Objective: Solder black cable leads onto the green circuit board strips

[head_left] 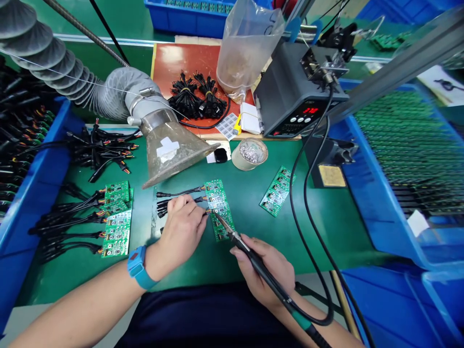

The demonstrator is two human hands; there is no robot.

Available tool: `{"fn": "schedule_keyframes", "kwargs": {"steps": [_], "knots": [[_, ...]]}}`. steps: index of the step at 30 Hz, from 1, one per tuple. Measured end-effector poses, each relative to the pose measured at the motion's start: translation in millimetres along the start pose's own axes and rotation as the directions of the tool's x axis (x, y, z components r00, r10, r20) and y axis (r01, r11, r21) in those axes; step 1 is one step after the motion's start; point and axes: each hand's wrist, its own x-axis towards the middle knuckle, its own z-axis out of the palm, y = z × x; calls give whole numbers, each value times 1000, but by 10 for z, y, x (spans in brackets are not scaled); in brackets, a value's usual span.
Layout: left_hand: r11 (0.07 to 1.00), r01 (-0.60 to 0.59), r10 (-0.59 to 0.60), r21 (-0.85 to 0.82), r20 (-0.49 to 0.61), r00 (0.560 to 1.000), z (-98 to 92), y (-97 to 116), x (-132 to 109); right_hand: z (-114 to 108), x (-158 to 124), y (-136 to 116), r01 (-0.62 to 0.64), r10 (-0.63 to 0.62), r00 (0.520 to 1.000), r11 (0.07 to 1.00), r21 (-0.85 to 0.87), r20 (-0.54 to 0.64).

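In my right hand point(270, 270) is a soldering iron point(253, 258), its tip resting at or just over the left part of a green circuit board point(222, 212). My left hand point(184, 221) is closed in a pinch at that board's left edge, on a short black cable with coloured wire ends; the fingers hide most of it. Above that hand, black cables point(181, 192) run left from the same board. Farther left lie several boards point(118, 222) with black cables attached. Another board point(277, 191), with no cables, lies tilted to the right.
A fume extraction hood point(174, 150) hangs close above my left hand. Behind the board stand a tin of metal shavings point(250, 154) and a soldering station point(297, 96). The iron's cord point(295, 193) loops on the right. Blue bins point(398, 212) flank the green mat.
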Motion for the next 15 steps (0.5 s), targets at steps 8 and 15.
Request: {"fn": "schedule_keyframes", "kwargs": {"steps": [8,15], "knots": [[1000,28,-28,-8,18,999,-13,20,1,2,61,-26,-10,10,1000,1000,-20,23],[999,41,-41,15,10,999,6,39,-13,26,94,-44,-10,9,1000,1000,18,19]]}}
